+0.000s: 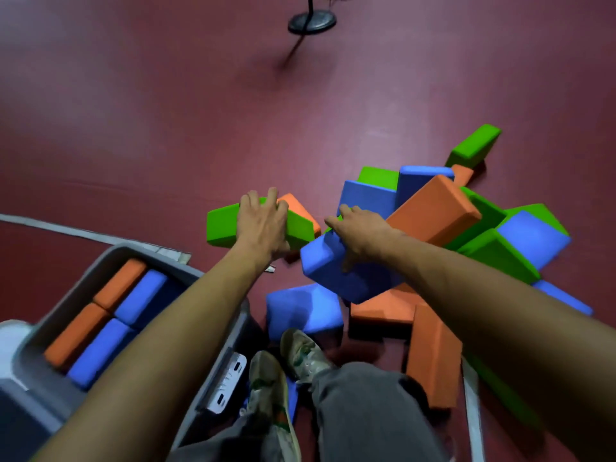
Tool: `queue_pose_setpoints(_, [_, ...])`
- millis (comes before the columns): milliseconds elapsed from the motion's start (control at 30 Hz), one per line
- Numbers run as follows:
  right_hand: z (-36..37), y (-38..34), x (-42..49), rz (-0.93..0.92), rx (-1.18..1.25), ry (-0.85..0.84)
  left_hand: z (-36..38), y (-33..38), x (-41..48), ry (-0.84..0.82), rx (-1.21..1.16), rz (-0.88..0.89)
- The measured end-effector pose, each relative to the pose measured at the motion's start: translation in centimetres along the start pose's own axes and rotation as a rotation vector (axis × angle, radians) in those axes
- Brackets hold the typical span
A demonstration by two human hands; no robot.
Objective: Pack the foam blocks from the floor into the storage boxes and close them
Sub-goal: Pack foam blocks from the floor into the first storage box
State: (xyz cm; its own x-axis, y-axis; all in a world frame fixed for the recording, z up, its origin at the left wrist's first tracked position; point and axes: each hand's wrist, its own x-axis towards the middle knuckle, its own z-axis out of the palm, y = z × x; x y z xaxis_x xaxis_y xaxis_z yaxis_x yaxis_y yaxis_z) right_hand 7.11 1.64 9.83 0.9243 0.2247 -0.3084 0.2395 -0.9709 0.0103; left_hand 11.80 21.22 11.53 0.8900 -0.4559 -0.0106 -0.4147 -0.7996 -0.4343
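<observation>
A heap of green, blue and orange foam blocks lies on the dark red floor at the centre right. My left hand grips a green block at the heap's left edge, fingers curled over its far side. My right hand grips a blue block at the front of the heap, thumb on its near face. A grey storage box stands open at the lower left, holding two orange and two blue blocks.
My feet stand between the box and the heap, with a blue block just ahead of them. A black round stand base sits at the top centre. A pale floor strip runs behind the box.
</observation>
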Motion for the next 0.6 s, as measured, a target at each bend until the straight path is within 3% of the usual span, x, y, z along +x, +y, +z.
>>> queue_pose_setpoints(333, [-9.4, -2.9, -4.8, -0.021, -0.097, 0.255, -8.6, -4.2, -4.9, 0.098, 0.032, -0.117])
queue_pose_setpoints(600, [-13.8, -9.6, -6.0, -0.114, -0.117, 0.31, -11.3, -10.0, -11.2, 0.107, 0.05, -0.218])
